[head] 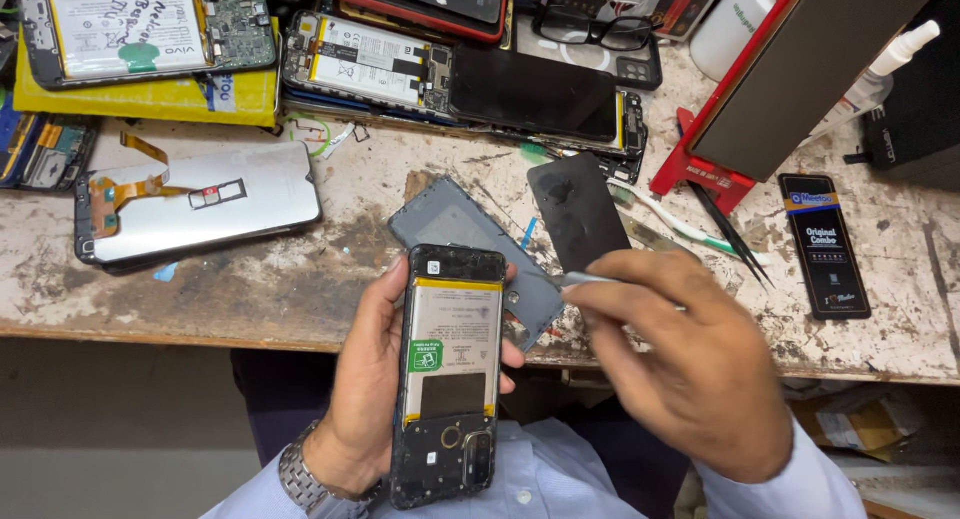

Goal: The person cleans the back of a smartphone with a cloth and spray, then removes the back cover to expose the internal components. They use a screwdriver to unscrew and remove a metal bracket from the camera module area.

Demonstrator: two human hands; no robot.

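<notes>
My left hand [365, 379] grips an opened phone [447, 369] held upright over my lap, its back off and its pale battery showing. My right hand [700, 364] is closed on a thin metal tool [585, 278] whose tip points left, close to the phone's upper right edge. Just behind the phone, a grey back cover [455, 224] lies on the worn bench [300, 289], partly hidden by the phone. A black flat panel [578, 211] rests beside that cover.
A silver screen panel with an orange flex cable [195, 201] lies at left. Several opened phones [150, 24] and a dark-screened phone [530, 94] crowd the back. Black tweezers [735, 234], a red stand [700, 169], a black packet [825, 244] and a spray bottle [880, 74] sit at right.
</notes>
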